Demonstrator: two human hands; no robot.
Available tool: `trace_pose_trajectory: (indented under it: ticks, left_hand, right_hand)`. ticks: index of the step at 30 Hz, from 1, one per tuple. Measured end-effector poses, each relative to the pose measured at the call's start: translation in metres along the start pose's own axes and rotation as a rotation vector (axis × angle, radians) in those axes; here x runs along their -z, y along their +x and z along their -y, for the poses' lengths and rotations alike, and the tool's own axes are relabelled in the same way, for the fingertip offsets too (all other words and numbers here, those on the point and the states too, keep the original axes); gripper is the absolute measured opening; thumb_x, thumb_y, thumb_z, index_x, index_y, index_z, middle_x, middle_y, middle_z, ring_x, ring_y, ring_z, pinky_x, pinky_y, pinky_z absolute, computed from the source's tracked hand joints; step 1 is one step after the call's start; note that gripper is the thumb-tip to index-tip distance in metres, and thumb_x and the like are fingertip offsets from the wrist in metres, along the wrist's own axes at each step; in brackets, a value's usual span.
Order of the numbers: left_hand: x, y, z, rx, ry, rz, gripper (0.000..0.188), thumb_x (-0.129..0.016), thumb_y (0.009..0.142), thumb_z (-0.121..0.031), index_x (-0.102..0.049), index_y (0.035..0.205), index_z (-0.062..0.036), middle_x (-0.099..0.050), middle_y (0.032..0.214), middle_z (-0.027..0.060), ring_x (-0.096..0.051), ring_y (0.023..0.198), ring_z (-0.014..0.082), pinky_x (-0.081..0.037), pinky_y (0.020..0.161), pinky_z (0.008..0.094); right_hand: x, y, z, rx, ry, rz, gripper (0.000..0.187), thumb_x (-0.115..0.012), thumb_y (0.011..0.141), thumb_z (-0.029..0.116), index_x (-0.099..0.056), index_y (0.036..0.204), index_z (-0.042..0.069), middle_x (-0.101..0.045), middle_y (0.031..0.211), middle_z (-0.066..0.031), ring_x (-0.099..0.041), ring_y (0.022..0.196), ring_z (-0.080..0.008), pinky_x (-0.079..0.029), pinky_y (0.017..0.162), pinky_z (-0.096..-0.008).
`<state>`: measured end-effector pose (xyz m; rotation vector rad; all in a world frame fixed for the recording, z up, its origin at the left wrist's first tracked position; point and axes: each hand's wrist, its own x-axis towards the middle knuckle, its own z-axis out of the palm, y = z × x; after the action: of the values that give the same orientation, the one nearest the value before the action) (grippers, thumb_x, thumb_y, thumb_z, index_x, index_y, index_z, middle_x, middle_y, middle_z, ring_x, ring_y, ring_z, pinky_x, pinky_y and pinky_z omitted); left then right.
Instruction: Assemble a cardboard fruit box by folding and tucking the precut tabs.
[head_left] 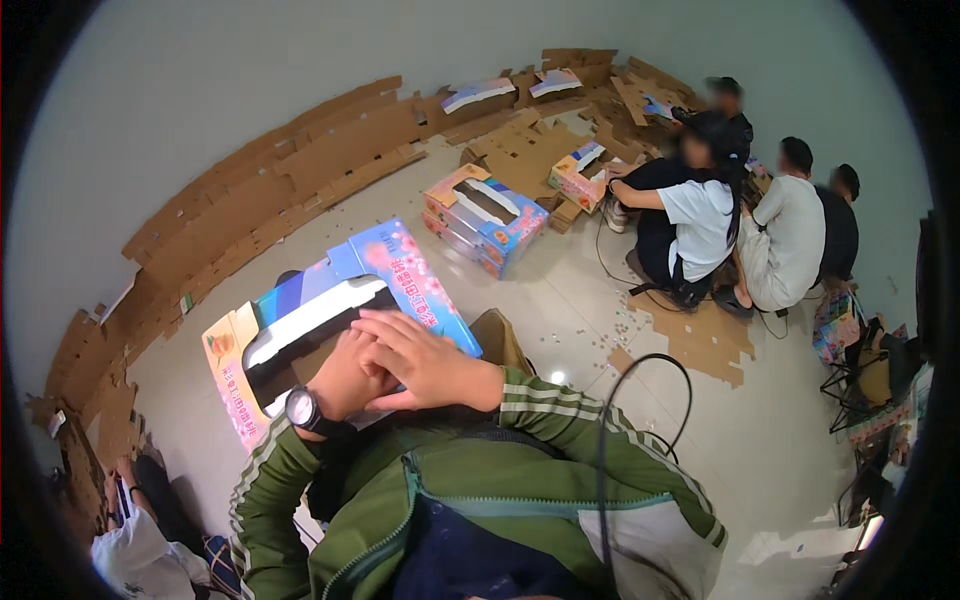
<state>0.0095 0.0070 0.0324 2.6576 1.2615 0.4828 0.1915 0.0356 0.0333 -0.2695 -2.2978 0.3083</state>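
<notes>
A colourful printed cardboard box point(405, 270), blue and pink at one end and orange-yellow at the other, lies tilted in front of my body. A long opening with a white edge runs along its top. Close to that opening, my right hand point(432, 362) rests across my left hand point(345, 378), its fingers laid out over the back of it. The left wrist wears a dark watch point(301, 408). The right hand covers most of the left fingers, so their pose is hidden. No object shows in the right hand.
Similar boxes point(483, 215) stand stacked ahead, and another box point(580, 178) sits beyond. Flattened cardboard point(290, 185) lines the wall. Several people sit at the right; another person point(150, 545) is at lower left. A black cable point(603, 450) loops by my right arm. Small scraps point(620, 335) litter the floor.
</notes>
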Motion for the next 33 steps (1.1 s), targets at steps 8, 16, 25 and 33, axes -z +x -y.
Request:
trace_pose_trajectory:
  ticks: [8, 16, 25, 33]
  left_hand:
    - [0.055, -0.096, -0.021, 0.552, 0.153, 0.034, 0.064, -0.088, 0.062, -0.036, -0.057, 0.103, 0.0026, -0.06, 0.109, 0.0161, -0.055, 0.106, 0.037, -0.043, 0.091, 0.0447]
    - [0.023, -0.135, -0.017, 0.517, 0.083, -0.188, 0.074, -0.092, 0.056, -0.036, -0.051, 0.108, -0.0026, -0.056, 0.122, 0.02, -0.05, 0.121, 0.0387, -0.024, 0.115, 0.0543]
    - [0.038, -0.146, -0.003, 0.484, -0.161, -0.161, 0.067, -0.09, 0.05, -0.023, -0.059, 0.107, -0.0076, -0.055, 0.127, 0.0191, -0.048, 0.125, 0.0382, -0.019, 0.118, 0.0549]
    - [0.036, -0.15, -0.003, 0.502, -0.202, -0.236, 0.061, -0.092, 0.05, -0.025, -0.06, 0.099, -0.0084, -0.058, 0.13, 0.0137, -0.052, 0.125, 0.0333, -0.019, 0.119, 0.0528]
  right_hand:
    - [-0.014, -0.018, -0.03, -0.063, 0.014, 0.103, 0.087, -0.074, 0.066, 0.065, -0.054, 0.119, -0.002, -0.058, 0.113, -0.0164, -0.056, 0.103, -0.0346, -0.043, 0.094, -0.0427]
    - [-0.019, -0.016, -0.028, -0.035, -0.025, 0.127, 0.095, -0.077, 0.052, 0.068, -0.057, 0.114, -0.002, -0.054, 0.1, -0.0133, -0.053, 0.093, -0.0311, -0.043, 0.086, -0.0405]
    - [0.013, -0.011, -0.021, -0.133, 0.166, 0.507, 0.086, -0.085, 0.067, 0.031, -0.045, 0.137, -0.001, -0.05, 0.13, -0.0193, -0.05, 0.118, -0.039, -0.039, 0.103, -0.0444]
    - [0.012, -0.009, -0.019, -0.067, 0.215, 0.439, 0.063, -0.083, 0.067, 0.024, -0.061, 0.124, 0.011, -0.047, 0.141, -0.0196, -0.05, 0.123, -0.0376, -0.04, 0.103, -0.0437]
